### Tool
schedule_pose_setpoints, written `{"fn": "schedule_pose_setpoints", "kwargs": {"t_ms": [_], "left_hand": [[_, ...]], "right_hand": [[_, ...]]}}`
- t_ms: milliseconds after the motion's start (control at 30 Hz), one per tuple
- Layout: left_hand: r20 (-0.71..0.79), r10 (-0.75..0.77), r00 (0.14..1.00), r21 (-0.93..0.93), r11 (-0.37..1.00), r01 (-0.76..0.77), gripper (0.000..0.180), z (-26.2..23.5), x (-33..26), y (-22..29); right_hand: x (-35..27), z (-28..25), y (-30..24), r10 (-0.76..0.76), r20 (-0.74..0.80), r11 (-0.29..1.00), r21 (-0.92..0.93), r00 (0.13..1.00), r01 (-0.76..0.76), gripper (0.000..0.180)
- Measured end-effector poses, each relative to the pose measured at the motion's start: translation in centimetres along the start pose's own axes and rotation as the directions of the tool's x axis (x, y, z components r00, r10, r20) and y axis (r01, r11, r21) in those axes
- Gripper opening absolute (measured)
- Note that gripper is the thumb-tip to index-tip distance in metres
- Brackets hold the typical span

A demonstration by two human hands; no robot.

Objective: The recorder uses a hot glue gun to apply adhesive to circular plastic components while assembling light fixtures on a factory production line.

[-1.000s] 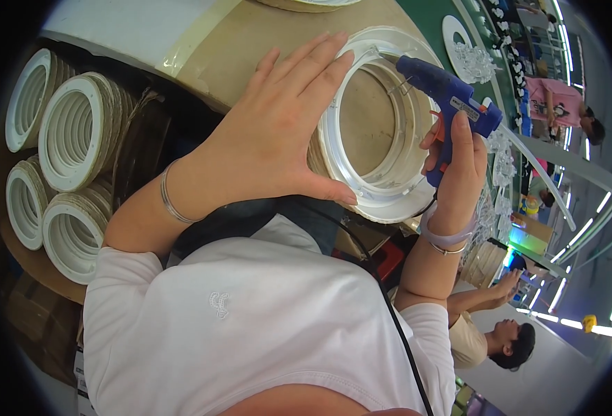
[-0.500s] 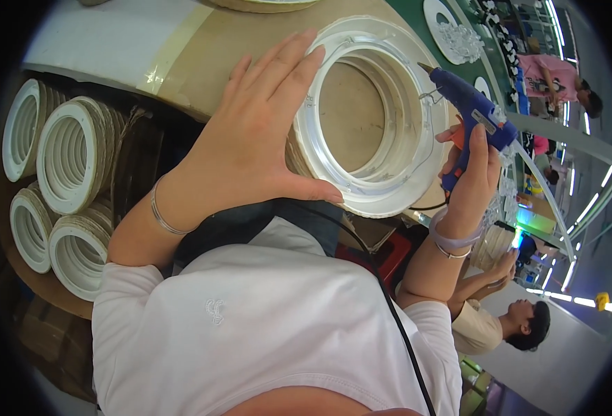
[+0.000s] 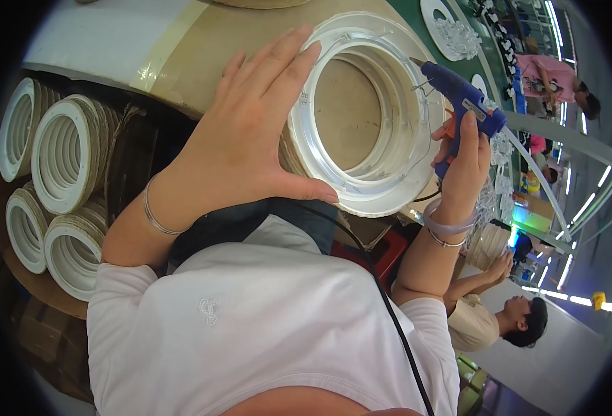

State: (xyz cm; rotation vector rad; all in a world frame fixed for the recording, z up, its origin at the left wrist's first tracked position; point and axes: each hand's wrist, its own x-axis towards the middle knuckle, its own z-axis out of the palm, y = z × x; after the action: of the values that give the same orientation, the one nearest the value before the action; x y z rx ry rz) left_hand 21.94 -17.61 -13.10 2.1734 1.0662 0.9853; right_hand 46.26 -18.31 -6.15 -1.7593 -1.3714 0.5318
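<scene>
A white ring stands on the brown tabletop at the centre of the scene, its round opening facing up. The left hand lies across its left side, thumb spread wide from the fingers and reaching to the near edge; the fingers are slightly parted, their tips by the far left part of the rim. The right hand holds a blue glue gun to the right of the ring, fingers curled around the handle beside the orange trigger; whether the trigger is pressed, I cannot tell. The nozzle points left, over or just beside the ring's far right rim; contact cannot be made out. Stacks of similar rings stand at the left. At the far right, clear plastic pieces lie on a white disc, and a person in a pink top is beyond. Another person in a beige top is at the near right.
</scene>
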Motion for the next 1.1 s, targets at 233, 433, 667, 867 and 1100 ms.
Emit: {"fn": "schedule_pose_setpoints", "kwargs": {"t_ms": [233,433,667,867,1100], "left_hand": [[-0.006,-0.001,1.0,-0.009,1.0,0.001,0.113,0.01,-0.09,-0.11],[-0.01,0.008,1.0,-0.007,1.0,-0.008,0.113,0.1,-0.06,-0.13],[-0.017,0.003,1.0,-0.028,1.0,-0.003,0.114,0.07,-0.05,-0.11],[-0.011,0.0,1.0,-0.026,1.0,0.0,0.114,0.01,-0.01,-0.07],[-0.001,-0.017,1.0,-0.014,1.0,0.017,0.115,0.05,-0.01,-0.06]], "right_hand": [[0.01,-0.01,0.0,0.017,-0.007,1.0,0.006,1.0,-0.017,0.038],[0.09,-0.02,0.2,0.024,-0.018,0.999,0.024,1.0,-0.024,0.037],[0.1,-0.12,0.32,0.032,-0.017,0.999,0.026,0.999,-0.032,0.038],[-0.19,-0.1,0.1,0.044,-0.03,0.999,0.014,0.999,-0.043,0.038],[-0.43,-0.07,0.16,0.018,-0.035,1.0,-0.018,0.999,-0.019,0.038]]}}
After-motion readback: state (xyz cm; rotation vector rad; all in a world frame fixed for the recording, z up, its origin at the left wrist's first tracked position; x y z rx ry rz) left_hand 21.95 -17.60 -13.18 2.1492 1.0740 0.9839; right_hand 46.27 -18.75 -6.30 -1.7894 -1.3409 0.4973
